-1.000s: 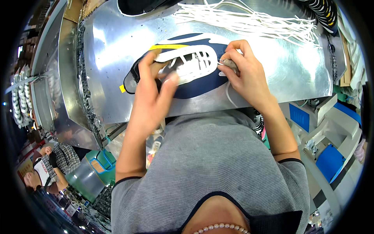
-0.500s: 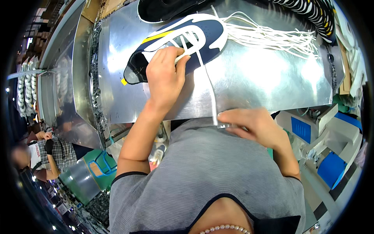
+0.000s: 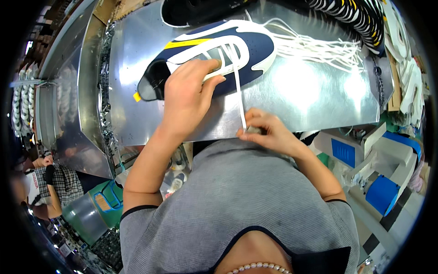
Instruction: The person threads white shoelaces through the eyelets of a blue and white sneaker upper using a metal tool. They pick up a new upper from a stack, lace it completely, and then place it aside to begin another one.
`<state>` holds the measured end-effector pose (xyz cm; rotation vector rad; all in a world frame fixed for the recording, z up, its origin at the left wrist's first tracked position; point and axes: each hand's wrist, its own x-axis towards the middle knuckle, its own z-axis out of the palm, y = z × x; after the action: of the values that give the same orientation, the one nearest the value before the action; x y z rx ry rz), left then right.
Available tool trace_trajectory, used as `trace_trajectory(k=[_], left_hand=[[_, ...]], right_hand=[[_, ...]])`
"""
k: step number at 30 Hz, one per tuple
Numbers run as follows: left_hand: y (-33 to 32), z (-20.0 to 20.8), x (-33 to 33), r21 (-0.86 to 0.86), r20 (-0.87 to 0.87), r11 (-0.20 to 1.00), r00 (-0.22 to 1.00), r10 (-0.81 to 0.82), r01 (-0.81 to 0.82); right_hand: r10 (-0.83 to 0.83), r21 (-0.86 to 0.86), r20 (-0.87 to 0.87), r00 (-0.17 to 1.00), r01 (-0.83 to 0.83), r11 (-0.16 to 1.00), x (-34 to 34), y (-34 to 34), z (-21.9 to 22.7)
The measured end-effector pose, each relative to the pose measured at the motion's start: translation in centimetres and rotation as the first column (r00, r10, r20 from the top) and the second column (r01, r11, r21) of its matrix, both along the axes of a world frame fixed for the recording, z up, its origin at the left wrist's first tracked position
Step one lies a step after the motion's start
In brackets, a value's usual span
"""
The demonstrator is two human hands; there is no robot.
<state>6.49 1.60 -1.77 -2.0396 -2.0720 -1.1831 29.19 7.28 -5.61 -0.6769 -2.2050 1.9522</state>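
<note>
A navy shoe upper [image 3: 260,43] with white overlays and a yellow stripe lies on the metal tabletop, its toe to the right. My left hand [image 3: 189,93] is closed on its near lacing edge, thumb and forefinger pinching it. A white shoelace [image 3: 239,91] passes through the upper's front eyelets and runs straight down toward me. Near the table's front edge, my right hand [image 3: 271,134] pinches the lower end of that lace between thumb and fingers. The lace's tip is partly hidden by the fingers.
A bundle of loose white laces [image 3: 319,52] lies beyond the toe. At the back is a black shoe piece [image 3: 200,11], with a striped stack of uppers [image 3: 353,20] at the far right. Grey-and-blue bins [image 3: 383,164] stand right; another person [image 3: 50,185] is at left.
My right hand has moved left and slightly up with the lace, its fingers now clearer. The upper appears slightly farther right at the toe; my left hand keeps its hold.
</note>
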Motion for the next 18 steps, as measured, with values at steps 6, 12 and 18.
trace_trajectory(k=[6, 12, 18], left_hand=[[0.6, -1.2, -0.4, -0.43, -0.038, 0.903, 0.999, -0.035, 0.015], [1.1, -1.1, -1.5, -0.454, 0.274, 0.873, 0.96, -0.053, 0.177], [1.4, -0.9, -0.5, -0.573, 0.095, 0.819, 0.993, 0.071, -0.004]], right_hand=[[-0.459, 0.036, -0.291, 0.84, 0.489, 0.872, -5.4, 4.4, -0.5], [-0.542, 0.057, -0.443, 0.714, 0.626, 0.778, -8.6, 5.3, -2.1], [-0.484, 0.318, -0.527, 0.699, 0.69, 0.65, -9.4, 5.0, -2.7]])
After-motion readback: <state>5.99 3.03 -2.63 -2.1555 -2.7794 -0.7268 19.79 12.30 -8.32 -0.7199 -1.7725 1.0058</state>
